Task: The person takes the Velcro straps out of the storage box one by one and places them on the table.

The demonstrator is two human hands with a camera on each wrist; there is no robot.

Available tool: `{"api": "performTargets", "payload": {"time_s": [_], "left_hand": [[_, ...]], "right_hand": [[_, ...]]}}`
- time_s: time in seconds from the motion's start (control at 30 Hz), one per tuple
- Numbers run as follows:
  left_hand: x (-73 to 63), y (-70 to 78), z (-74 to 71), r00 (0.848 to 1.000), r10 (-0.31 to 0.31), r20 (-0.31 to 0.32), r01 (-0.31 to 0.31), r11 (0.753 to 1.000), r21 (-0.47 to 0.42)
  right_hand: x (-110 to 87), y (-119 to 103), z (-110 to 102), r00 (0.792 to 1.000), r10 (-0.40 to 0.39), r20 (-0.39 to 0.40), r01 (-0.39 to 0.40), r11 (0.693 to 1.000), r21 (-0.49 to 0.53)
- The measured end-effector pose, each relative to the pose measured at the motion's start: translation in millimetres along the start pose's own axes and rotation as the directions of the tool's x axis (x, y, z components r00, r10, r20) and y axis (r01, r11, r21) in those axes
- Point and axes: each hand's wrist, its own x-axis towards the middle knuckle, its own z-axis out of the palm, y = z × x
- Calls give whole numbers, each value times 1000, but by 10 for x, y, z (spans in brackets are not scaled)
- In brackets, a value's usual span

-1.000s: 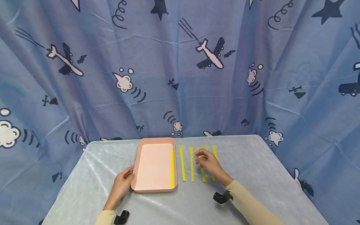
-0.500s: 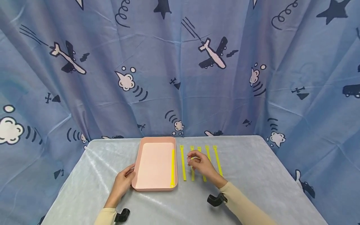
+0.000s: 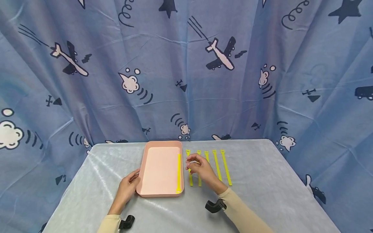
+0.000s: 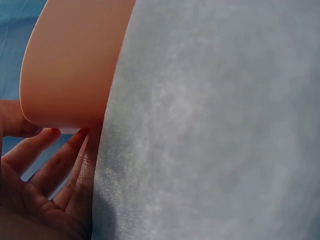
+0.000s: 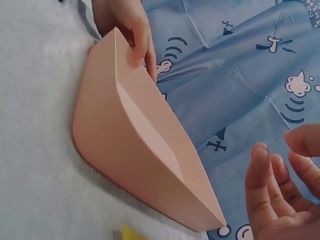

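Note:
A shallow pink tray (image 3: 158, 171) lies left of centre on the table. My left hand (image 3: 126, 189) holds its left side; in the right wrist view the thumb reaches over the rim. One yellow strap (image 3: 179, 173) with a wider slotted end lies inside along the tray's right wall. Several matching yellow straps (image 3: 226, 168) stand in a row on the cloth to the right. My right hand (image 3: 201, 166) hovers over the leftmost straps, beside the tray's right wall, partly covering them. Its fingers (image 5: 257, 170) are loosely bent, with nothing between them and the thumb.
A grey-white cloth (image 3: 256, 181) covers the table. Behind its far edge hangs a blue curtain (image 3: 157, 64) printed with planes and clouds. A black wrist camera (image 3: 215, 206) sits on the right wrist, and another black camera (image 3: 127, 222) on the left.
My right hand has moved left over the strap row towards the tray, uncovering the straps at the right. My left hand stays at the tray's side.

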Motion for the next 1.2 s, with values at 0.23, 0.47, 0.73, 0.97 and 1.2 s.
{"api": "performTargets", "payload": {"time_s": [0.23, 0.47, 0.73, 0.97, 1.2], "left_hand": [[1, 2, 3, 1000, -4, -7, 4, 1000, -11], [-3, -13, 7, 1000, -7, -6, 7, 1000, -18], [4, -34, 17, 1000, 2, -18, -2, 1000, -21], [8, -43, 26, 1000, 7, -18, -7, 1000, -17], [5, -31, 16, 1000, 3, -18, -4, 1000, -17]], "right_hand": [[22, 30, 128, 1000, 5, 8, -5, 1000, -3], [35, 32, 276, 997, -47, 56, 46, 999, 17], [79, 56, 444, 974, -183, 131, 211, 945, -251], [116, 59, 469, 941, -234, 246, 323, 838, -440], [137, -22, 439, 895, -248, 370, 438, 638, -633]]}}
